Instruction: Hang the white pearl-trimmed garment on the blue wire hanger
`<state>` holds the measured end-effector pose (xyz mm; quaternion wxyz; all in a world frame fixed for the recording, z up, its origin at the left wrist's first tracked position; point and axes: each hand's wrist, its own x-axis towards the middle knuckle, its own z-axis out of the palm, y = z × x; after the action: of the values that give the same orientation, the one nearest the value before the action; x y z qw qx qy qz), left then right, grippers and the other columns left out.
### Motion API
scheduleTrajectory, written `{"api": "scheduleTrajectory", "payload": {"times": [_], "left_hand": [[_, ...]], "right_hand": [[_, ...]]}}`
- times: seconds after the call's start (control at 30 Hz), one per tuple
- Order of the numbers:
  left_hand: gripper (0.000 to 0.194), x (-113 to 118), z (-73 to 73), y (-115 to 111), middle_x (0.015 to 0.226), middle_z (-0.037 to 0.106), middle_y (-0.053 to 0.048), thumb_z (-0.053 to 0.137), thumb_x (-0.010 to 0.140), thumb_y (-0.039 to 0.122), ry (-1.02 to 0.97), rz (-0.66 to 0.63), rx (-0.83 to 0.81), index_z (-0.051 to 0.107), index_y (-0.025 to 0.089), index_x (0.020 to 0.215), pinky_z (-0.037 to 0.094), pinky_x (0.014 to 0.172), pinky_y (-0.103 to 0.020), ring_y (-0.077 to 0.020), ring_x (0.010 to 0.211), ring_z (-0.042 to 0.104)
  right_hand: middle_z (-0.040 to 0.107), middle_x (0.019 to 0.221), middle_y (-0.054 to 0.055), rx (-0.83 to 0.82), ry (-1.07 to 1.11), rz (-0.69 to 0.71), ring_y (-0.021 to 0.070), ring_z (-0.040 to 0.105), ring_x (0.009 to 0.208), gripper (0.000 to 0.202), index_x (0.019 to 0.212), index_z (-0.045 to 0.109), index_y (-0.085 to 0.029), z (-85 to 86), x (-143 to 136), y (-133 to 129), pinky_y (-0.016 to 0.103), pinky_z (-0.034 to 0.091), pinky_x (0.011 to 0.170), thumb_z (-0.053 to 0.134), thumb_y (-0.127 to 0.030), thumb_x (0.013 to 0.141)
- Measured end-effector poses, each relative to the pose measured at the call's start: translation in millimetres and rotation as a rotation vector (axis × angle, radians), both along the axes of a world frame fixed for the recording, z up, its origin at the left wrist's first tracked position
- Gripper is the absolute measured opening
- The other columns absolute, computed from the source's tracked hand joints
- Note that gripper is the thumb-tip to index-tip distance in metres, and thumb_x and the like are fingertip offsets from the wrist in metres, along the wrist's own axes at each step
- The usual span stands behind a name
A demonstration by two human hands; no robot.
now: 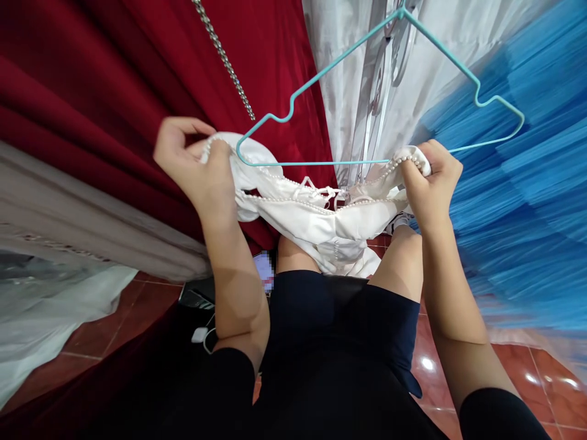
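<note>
A white dress [302, 217] with pearl-beaded edging hangs stretched between my two hands, above my knees. My left hand [197, 165] grips its left strap, fingers curled round the beaded edge. At the other side, my right hand [428, 177] is closed on the right strap, thumb over the pearls. A light-blue clothes hanger [339, 61] hangs in front; its left end lies at the left strap, and its bottom bar passes by my right hand. Whether the right strap is on the hanger I cannot tell. White lacing [321, 190] shows between the dress's two beaded edges.
Red fabric [114, 73] hangs at the left and blue tulle [527, 201] at the right. White cloth [334, 36] and a metal stand [380, 91] are behind the hanger. A beaded chain [224, 58] dangles upper left. Below is a red tiled floor [536, 385].
</note>
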<state>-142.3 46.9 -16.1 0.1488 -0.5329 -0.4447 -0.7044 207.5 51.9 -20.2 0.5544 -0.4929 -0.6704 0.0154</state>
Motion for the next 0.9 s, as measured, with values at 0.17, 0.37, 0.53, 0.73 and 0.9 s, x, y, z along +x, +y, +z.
{"api": "scheduleTrajectory", "payload": {"times": [0.17,0.37,0.53,0.73,0.9], "left_hand": [[0.009,30,43.0,2,0.092,0.065,0.002,0.065,0.087,0.018,0.205,-0.007,-0.001,0.064,0.022,0.095,0.057,0.084,-0.034,-0.0182,0.098,0.06],[0.02,129,45.8,-31,0.113,0.065,-0.001,0.059,0.1,0.034,0.357,-0.141,-0.18,0.06,0.023,0.117,0.046,0.111,-0.043,-0.0262,0.135,0.044],[0.02,136,49.6,-41,0.116,0.061,-0.005,0.055,0.102,0.038,0.323,-0.22,-0.199,0.056,0.023,0.116,0.045,0.109,-0.044,-0.0264,0.131,0.047],[0.019,175,37.8,-38,0.11,0.068,-0.005,0.045,0.1,0.019,0.466,-0.34,-0.488,0.061,0.026,0.109,0.05,0.092,-0.037,-0.0211,0.102,0.064],[0.032,193,33.7,-33,0.085,0.074,-0.004,0.039,0.103,0.024,0.687,-0.236,-0.842,0.069,0.027,0.114,0.048,0.081,-0.04,-0.0269,0.083,0.069]], "right_hand": [[0.043,0.063,-0.001,0.004,0.003,0.05,0.0099,0.042,0.061,0.025,0.06,0.047,-0.02,1.1,0,-4,0.029,0.044,0.062,0.058,-0.024,0.082],[0.04,0.065,-0.001,0.026,0.0,0.065,0.0105,0.042,0.062,0.022,0.063,0.046,-0.02,-5.5,-2,-7,0.031,0.047,0.068,0.057,-0.017,0.081],[0.04,0.064,-0.001,0.03,-0.027,0.068,0.0105,0.042,0.062,0.023,0.062,0.044,-0.019,-7.2,-1,-7,0.029,0.046,0.066,0.055,-0.018,0.082],[0.04,0.065,-0.001,0.033,-0.008,0.085,0.0111,0.042,0.063,0.024,0.061,0.044,-0.02,-6.0,-1,-3,0.03,0.047,0.068,0.054,-0.019,0.083],[0.053,0.076,0.0,0.042,-0.069,0.182,0.014,0.054,0.073,0.009,0.079,0.063,-0.023,-5.6,11,-13,0.035,0.051,0.077,0.056,-0.022,0.083]]}}
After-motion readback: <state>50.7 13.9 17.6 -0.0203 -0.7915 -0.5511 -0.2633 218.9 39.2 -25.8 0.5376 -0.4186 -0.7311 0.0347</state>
